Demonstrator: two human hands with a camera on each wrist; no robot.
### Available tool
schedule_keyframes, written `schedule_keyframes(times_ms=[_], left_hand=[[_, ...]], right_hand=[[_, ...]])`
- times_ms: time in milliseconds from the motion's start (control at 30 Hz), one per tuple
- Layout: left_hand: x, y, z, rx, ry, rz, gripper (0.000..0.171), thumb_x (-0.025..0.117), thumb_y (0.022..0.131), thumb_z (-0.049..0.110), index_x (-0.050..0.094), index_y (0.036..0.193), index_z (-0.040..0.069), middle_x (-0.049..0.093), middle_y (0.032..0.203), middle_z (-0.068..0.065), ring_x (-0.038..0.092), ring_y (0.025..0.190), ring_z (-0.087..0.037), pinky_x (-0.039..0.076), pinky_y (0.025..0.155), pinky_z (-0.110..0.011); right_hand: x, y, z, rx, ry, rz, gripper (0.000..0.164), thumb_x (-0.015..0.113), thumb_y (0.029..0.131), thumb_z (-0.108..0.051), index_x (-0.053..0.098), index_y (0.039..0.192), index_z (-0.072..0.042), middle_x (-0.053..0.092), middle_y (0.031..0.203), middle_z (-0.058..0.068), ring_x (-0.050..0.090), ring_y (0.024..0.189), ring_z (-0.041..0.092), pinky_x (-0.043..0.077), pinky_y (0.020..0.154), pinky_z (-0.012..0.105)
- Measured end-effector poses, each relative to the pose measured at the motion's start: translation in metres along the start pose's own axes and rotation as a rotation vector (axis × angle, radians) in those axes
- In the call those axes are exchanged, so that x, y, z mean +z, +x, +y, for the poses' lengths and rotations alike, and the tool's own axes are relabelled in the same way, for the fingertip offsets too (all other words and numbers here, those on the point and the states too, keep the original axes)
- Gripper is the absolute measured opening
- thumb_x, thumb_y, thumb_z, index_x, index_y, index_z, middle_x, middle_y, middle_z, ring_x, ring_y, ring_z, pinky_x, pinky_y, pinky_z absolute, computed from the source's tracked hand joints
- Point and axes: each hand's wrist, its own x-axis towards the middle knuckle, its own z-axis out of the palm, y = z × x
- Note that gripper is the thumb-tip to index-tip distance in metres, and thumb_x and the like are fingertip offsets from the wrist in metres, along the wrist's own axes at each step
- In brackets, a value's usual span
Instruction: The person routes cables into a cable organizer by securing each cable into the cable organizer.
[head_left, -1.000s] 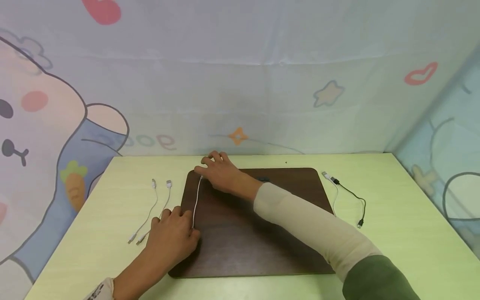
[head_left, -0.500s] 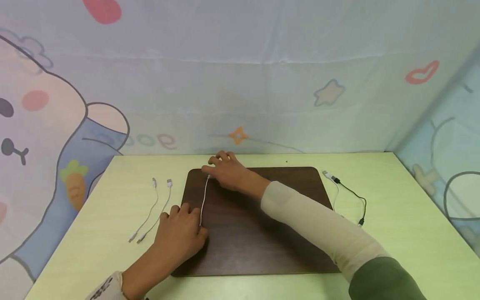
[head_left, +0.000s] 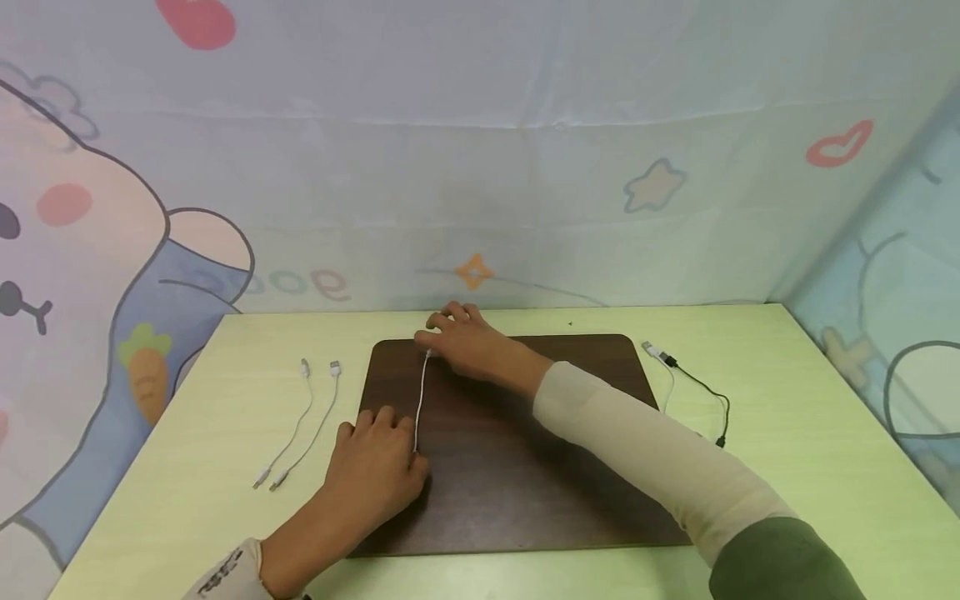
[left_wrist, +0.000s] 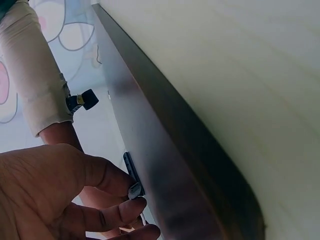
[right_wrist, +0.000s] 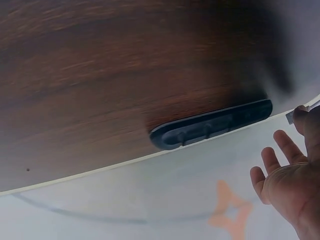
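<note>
A short white USB cable stretches lengthwise over the left part of a dark brown board. My left hand pinches its near end; in the left wrist view the small connector shows between thumb and finger. At the far end, my right hand pinches the USB plug between thumb and index finger, the other fingers spread away from it. A black slotted cable holder sits near the board's far edge, to the right of that hand. In the head view the right arm hides it.
Two white cables lie side by side on the pale table, left of the board. To its right lie a black cable and another white cable, partly behind my right sleeve. A printed cloth hangs behind.
Both hands have shifted to the right over the board, carrying the stretched white cable along. The cables on the table stay where they were.
</note>
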Motion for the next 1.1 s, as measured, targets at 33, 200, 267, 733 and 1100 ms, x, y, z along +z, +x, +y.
schedule_keyframes(times_ms=[33,200,267,733,1100], left_hand=[[0.000,0.000,0.001,0.003,0.000,0.002,0.019,0.067,0.088,0.021,0.055,0.075,0.015,0.053,0.082,-0.005,0.049,0.080,-0.028,0.039,0.070,-0.046],[0.002,0.001,0.002,0.022,0.004,0.021,0.018,0.067,0.087,0.021,0.056,0.075,0.014,0.055,0.081,-0.005,0.050,0.078,-0.028,0.044,0.075,-0.048],[0.003,0.001,0.002,0.029,0.006,0.028,0.018,0.067,0.087,0.021,0.055,0.075,0.014,0.055,0.080,-0.005,0.050,0.077,-0.027,0.045,0.075,-0.048],[0.004,0.008,0.008,0.064,0.015,0.063,0.021,0.067,0.086,0.019,0.052,0.072,0.015,0.051,0.075,-0.003,0.049,0.075,-0.026,0.039,0.079,-0.047],[0.007,0.015,0.015,0.102,0.034,0.062,0.018,0.068,0.087,0.020,0.057,0.074,0.014,0.052,0.077,-0.003,0.052,0.077,-0.027,0.039,0.082,-0.049]], right_hand=[[0.001,-0.001,0.001,-0.001,0.007,0.001,0.031,0.048,0.111,-0.029,0.049,0.142,-0.031,0.049,0.154,0.004,0.041,0.145,0.033,0.037,0.117,0.054],[0.001,-0.004,0.003,-0.005,0.027,-0.002,0.030,0.048,0.111,-0.029,0.049,0.141,-0.029,0.050,0.153,0.004,0.041,0.144,0.033,0.038,0.117,0.055],[0.000,-0.006,0.004,-0.004,0.030,-0.004,0.031,0.047,0.111,-0.029,0.050,0.141,-0.029,0.050,0.154,0.004,0.041,0.145,0.033,0.038,0.117,0.055],[0.001,-0.017,0.018,0.024,0.043,-0.015,0.030,0.049,0.110,-0.029,0.051,0.140,-0.029,0.050,0.155,0.004,0.040,0.146,0.034,0.034,0.119,0.057],[0.000,-0.021,0.025,0.019,0.039,0.012,0.026,0.052,0.109,-0.028,0.056,0.135,-0.029,0.053,0.153,0.005,0.043,0.143,0.035,0.036,0.118,0.057]])
